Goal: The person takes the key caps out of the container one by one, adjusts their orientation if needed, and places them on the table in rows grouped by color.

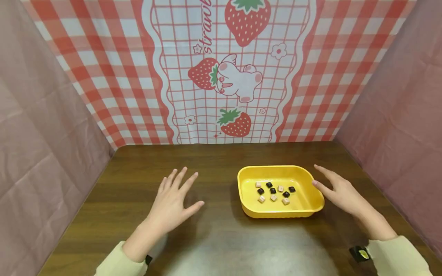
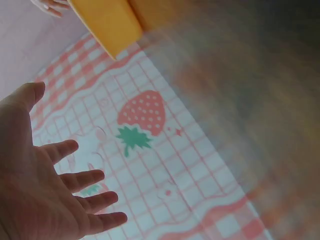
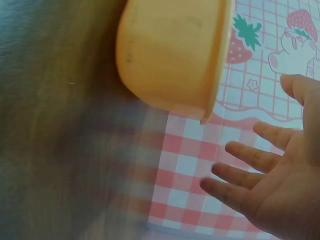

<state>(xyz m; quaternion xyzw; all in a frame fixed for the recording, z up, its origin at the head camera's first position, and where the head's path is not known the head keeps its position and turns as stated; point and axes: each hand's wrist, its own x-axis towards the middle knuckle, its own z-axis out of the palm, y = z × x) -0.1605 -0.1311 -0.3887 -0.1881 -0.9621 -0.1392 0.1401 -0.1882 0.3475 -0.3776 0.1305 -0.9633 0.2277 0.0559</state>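
A yellow plastic tray (image 1: 248,209) stands on the brown table, right of the middle. Inside it lie several small black cubes (image 1: 273,191) and several cream cubes (image 1: 273,198), loosely grouped on its floor. My right hand (image 1: 343,193) hovers at the tray's right end with fingers spread, thumb tip close to the rim, holding nothing. Over the table to the left of the tray, my left hand (image 1: 170,203) is spread and bare of any object. The left wrist view shows that palm (image 2: 47,195) with straight fingers; in the right wrist view the other palm (image 3: 285,190) faces the tray wall (image 3: 170,50).
Behind the brown wooden table (image 1: 214,237) hangs a red-and-white checked cloth (image 1: 127,76) printed with strawberries. Plain pinkish cloths (image 1: 38,134) close off both sides. A dark wrist strap (image 1: 359,253) shows beside the right sleeve.
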